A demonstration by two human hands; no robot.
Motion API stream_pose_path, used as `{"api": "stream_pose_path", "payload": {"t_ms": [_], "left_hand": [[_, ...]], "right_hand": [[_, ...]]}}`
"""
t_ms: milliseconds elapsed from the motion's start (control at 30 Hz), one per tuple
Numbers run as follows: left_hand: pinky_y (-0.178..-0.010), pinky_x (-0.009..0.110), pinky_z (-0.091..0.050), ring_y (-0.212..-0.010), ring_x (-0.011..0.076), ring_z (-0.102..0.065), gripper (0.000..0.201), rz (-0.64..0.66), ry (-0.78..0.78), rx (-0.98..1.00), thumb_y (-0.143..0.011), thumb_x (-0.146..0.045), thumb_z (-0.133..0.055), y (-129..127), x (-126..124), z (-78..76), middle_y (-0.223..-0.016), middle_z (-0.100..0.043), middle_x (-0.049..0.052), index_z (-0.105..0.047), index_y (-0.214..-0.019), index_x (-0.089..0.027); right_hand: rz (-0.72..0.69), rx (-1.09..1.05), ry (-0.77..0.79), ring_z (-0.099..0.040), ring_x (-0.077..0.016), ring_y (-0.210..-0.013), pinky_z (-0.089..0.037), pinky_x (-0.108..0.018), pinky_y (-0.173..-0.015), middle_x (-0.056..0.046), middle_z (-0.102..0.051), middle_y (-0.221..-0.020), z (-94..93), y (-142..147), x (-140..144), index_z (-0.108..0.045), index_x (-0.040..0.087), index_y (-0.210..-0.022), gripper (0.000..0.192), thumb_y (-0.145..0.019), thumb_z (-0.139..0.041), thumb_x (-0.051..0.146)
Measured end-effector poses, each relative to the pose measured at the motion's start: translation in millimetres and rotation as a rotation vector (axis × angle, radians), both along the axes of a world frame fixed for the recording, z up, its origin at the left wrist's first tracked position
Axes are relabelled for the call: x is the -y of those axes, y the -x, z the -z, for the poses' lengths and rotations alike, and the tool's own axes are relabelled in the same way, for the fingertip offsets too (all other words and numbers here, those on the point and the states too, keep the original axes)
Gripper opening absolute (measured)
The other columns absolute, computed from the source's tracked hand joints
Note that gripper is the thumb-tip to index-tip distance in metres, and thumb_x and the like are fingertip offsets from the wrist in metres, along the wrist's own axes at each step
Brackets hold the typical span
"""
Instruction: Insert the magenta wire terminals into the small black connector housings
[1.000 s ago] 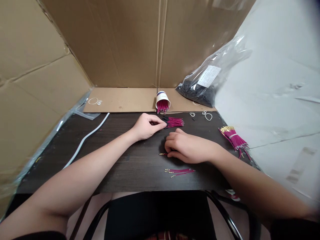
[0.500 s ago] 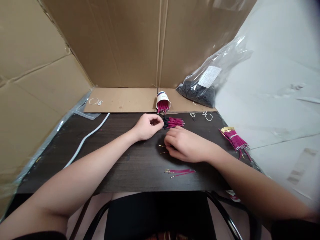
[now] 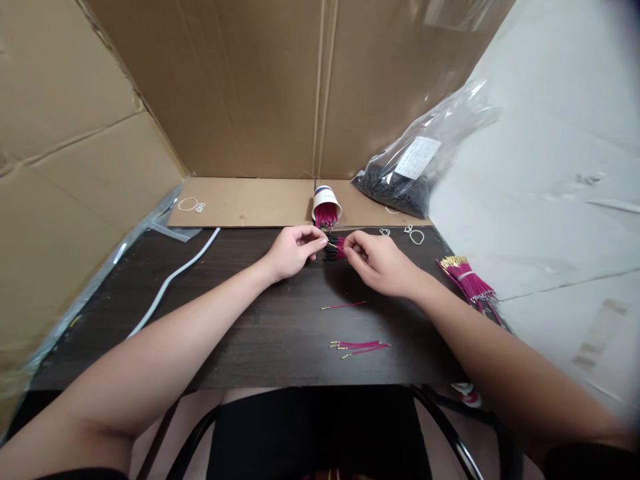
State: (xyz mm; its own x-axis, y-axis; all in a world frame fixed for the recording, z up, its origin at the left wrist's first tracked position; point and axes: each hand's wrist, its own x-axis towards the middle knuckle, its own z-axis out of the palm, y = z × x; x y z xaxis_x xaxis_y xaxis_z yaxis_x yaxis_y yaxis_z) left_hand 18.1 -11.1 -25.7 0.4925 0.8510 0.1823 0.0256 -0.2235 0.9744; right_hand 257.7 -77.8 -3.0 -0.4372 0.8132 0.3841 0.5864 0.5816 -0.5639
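My right hand (image 3: 379,263) pinches a magenta wire whose gold terminal (image 3: 332,245) points left, toward the fingertips of my left hand (image 3: 297,253). Thumb and index of the left hand are closed together; whatever sits between them is too small to make out. Beneath the fingertips lies a pile of magenta wires with black ends (image 3: 334,253), partly covered by the right hand. Nearer to me, one loose magenta wire (image 3: 347,305) with a gold tip rests on the table, and several more gold-tipped wires (image 3: 363,345) lie below it.
A tipped paper cup (image 3: 326,193) holds magenta wires at the back. Right of it leans a clear bag of small black pieces (image 3: 400,190). A banded wire bundle (image 3: 470,280) lies at the right edge. Rubber bands (image 3: 417,236) and a pale tube (image 3: 173,277) also lie about.
My right hand has moved up from the loose wires to my left hand, bringing one gold-tipped wire. One wire stays behind where it was. The left hand has hardly moved.
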Motion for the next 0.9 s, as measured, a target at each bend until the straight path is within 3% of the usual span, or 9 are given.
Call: {"api": "stream_pose_path", "payload": {"t_ms": [500, 900], "left_hand": [[-0.066, 0.027, -0.048, -0.063, 0.0106, -0.057, 0.026, 0.008, -0.009, 0.015, -0.089, -0.035, -0.078, -0.6, 0.5, -1.3, -0.078, -0.063, 0.002, -0.071, -0.095, -0.01], [-0.065, 0.029, -0.047, -0.065, 0.0124, -0.057, 0.035, -0.006, -0.059, -0.041, -0.091, -0.043, -0.081, -2.3, 3.8, 3.6, -0.085, -0.072, 0.008, -0.08, -0.101, -0.01]], "right_hand": [[0.048, -0.013, 0.024, -0.047, -0.011, -0.061, -0.033, -0.027, -0.062, -0.001, -0.062, -0.079, 3.1, -2.9, -2.8, -0.063, 0.014, -0.102, 0.02, -0.112, -0.053, 0.029], [0.046, -0.036, 0.009, -0.049, -0.0114, -0.062, -0.037, -0.026, -0.062, 0.0, -0.062, -0.078, 7.6, 0.6, -3.9, -0.064, 0.014, -0.101, 0.019, -0.11, -0.054, 0.027]]}}
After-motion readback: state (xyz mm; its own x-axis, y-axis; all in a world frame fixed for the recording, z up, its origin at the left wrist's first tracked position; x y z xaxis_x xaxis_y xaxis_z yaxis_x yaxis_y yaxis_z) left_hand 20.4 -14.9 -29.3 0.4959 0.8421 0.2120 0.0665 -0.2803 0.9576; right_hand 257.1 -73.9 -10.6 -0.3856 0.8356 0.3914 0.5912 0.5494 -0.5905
